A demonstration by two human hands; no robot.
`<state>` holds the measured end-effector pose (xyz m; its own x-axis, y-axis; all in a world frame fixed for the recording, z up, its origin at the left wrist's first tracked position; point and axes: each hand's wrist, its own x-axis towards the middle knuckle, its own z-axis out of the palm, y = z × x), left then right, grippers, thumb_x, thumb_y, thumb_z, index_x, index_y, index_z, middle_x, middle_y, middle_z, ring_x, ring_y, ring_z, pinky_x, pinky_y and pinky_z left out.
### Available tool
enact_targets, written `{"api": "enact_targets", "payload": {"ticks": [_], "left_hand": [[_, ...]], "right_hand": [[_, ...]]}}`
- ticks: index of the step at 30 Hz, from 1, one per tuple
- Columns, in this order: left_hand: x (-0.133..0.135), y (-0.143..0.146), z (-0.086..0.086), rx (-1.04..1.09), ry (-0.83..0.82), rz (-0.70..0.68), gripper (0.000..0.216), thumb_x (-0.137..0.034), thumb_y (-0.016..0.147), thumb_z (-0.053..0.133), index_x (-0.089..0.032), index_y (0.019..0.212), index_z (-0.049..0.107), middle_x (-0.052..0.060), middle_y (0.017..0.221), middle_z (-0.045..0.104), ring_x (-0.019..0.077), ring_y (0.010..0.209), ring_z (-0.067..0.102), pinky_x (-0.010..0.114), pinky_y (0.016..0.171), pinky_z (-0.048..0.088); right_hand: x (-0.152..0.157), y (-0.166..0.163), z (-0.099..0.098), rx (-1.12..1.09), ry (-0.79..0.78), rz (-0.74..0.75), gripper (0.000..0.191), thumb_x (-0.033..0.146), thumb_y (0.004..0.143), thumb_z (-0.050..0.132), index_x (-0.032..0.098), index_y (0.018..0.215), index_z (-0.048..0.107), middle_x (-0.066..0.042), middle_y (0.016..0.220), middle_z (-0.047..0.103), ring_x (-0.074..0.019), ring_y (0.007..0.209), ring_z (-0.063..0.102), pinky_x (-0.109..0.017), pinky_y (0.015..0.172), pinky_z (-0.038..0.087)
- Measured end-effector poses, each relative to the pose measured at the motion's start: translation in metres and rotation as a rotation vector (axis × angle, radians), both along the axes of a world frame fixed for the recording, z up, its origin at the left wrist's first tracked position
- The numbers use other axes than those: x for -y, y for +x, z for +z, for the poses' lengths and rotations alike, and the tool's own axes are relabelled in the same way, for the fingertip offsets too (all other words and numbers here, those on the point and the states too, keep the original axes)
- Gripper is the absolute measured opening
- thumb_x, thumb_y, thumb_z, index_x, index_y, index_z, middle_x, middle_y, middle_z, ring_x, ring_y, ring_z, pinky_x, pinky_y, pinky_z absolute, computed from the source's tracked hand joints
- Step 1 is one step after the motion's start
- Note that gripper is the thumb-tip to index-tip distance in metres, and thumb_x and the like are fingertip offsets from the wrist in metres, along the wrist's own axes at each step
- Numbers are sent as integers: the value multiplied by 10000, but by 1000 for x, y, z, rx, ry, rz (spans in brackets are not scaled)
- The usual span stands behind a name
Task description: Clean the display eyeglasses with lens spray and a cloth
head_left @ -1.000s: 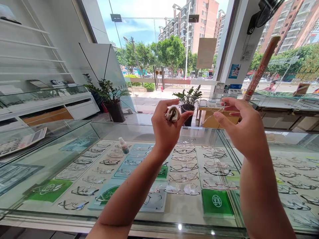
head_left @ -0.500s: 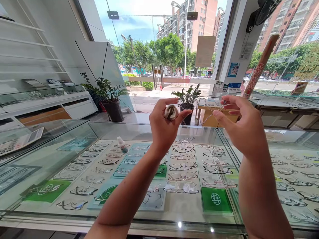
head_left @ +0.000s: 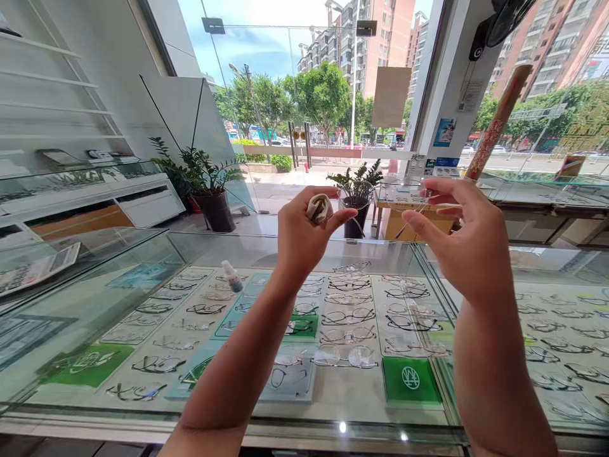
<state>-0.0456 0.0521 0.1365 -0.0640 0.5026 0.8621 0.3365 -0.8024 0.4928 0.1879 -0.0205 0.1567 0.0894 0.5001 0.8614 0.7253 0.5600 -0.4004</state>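
Note:
A pair of thin-rimmed, clear eyeglasses (head_left: 402, 198) is held up above the glass counter, between my two hands. My left hand (head_left: 304, 225) pinches its left side with thumb and forefinger. Tucked into that same palm is a rolled, pale cleaning cloth (head_left: 320, 208). My right hand (head_left: 459, 231) grips the other side near the hinge, its fingers curled and thumb low. Both temples point down toward me, partly covered by my fingers. The fine rims are hard to follow against the bright background.
Beneath my arms, a glass display case (head_left: 342, 406) contains rows of spectacle frames and green pads (head_left: 412, 381). A small white spray bottle (head_left: 232, 277) stands on its top, left of my left forearm. Potted plants (head_left: 214, 206) and a glass door lie beyond.
My left hand has shifted slightly left, widening the gap between my hands. The eyeglasses have turned, so the lenses and the left temple show more plainly.

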Motion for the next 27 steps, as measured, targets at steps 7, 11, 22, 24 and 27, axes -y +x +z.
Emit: {"api": "enact_targets", "payload": {"ticks": [7,11,22,24,27], "left_hand": [[0,1,0,-4,4,8,371,-444,753,969,-248,1007,783,-45,639,619,99,538,447,282,506,353],[-1,1,0,-9,21,13,365,-441,755,967,-247,998,776,-39,674,646,98,549,468,283,509,363],[1,6,-6,-28,165,115,386,-446,773,965,-253,1006,724,-23,770,668,119,626,528,314,574,417],[1,7,-6,-29,179,134,401,-448,770,968,-249,1017,723,-20,795,677,120,642,533,316,589,423],[3,8,-6,-29,202,148,414,-462,773,963,-241,1026,722,-14,819,698,117,644,537,314,592,425]], "right_hand": [[-2,1,-1,-1,-3,12,392,360,903,788,261,1276,724,-97,1219,756,-305,1093,730,-513,926,625],[-2,0,0,-1,-2,0,386,359,908,779,250,1274,724,-102,1220,762,-301,1085,735,-503,914,626],[-5,4,-4,3,-77,-31,410,363,934,729,259,1330,707,-117,1260,772,-300,1046,755,-534,912,644],[-6,4,-4,7,-83,-33,414,368,938,720,260,1338,705,-117,1268,773,-300,1045,758,-535,915,646],[-5,3,-5,10,-105,-41,420,373,950,708,257,1354,701,-124,1292,772,-308,1061,761,-550,933,642]]}}
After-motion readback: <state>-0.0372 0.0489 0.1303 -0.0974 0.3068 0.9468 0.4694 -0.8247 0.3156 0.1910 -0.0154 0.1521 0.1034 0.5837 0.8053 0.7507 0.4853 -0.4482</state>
